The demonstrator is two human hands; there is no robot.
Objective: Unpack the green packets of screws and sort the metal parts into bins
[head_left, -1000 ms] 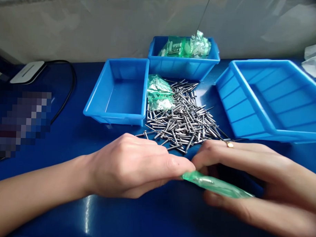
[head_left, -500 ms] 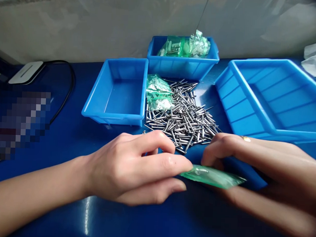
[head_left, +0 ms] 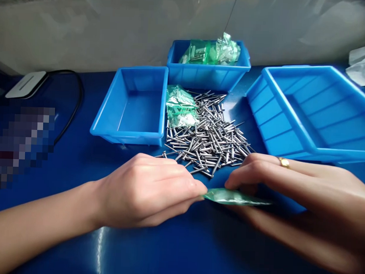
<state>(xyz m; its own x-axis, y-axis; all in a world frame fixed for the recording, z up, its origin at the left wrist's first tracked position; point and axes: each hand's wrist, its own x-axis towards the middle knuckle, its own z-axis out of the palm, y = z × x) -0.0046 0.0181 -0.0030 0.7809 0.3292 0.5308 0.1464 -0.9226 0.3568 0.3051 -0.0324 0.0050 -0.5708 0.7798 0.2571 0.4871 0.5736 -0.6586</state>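
Note:
A small green plastic bag [head_left: 236,197] hangs between my two hands, in front of a pile of metal screws [head_left: 210,138]. My left hand [head_left: 153,192] pinches the bag's left end between thumb and fingers. Curled round the far side and underneath of the bag is my right hand [head_left: 276,188], which wears a ring; its fingertips are partly hidden behind the plastic. Pale pieces show faintly through the bag. Another green bag [head_left: 182,107] lies on the left part of the screw pile.
Three blue bins surround the pile: a left bin [head_left: 94,128], a rear bin [head_left: 202,75] holding filled green bags [head_left: 209,52], and a large right bin [head_left: 269,120]. A white device [head_left: 27,85] with a black cable [head_left: 81,89] lies at left on the blue table [head_left: 178,252].
My left hand's fingers have closed together on the bag's left end, and the hand has shifted slightly left. The bag has tilted flatter, with my right hand still at it.

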